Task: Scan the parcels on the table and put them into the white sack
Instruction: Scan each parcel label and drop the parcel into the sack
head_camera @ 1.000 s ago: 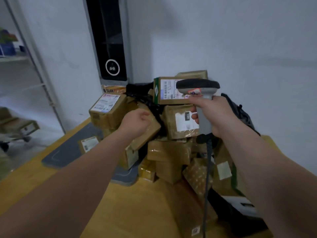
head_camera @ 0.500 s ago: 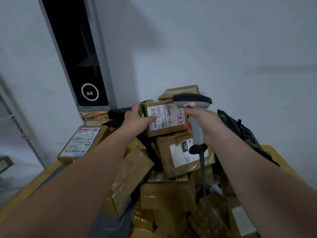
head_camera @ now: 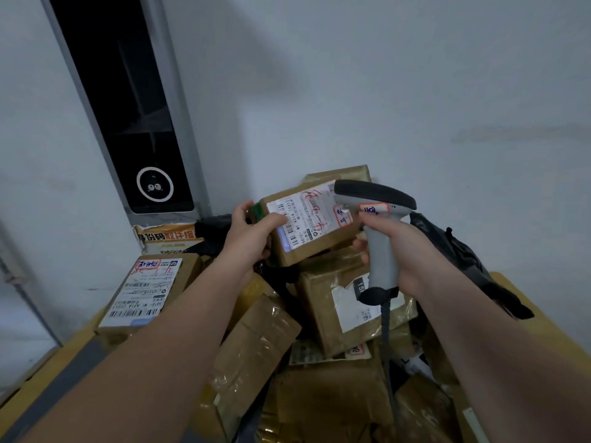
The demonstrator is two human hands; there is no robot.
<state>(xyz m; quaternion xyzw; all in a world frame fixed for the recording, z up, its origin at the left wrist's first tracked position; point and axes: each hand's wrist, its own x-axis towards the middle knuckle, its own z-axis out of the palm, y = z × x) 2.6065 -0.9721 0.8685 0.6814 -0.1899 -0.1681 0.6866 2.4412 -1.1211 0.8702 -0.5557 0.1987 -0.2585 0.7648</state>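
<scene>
The surface was found heaped with a pile of parcels; task judged barely begun. Atop the pile, one labelled parcel was gripped by the left hand, the scanner clasped by the right hand. The white sack was not seen.

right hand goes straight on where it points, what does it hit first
Probably the labelled parcel held by the left hand; the scanner in the right hand aims at its label, depth unclear.

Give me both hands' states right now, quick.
Left hand: grips the labelled parcel at its left end, at the top of the pile.
Right hand: holds the barcode scanner by its handle.
</scene>
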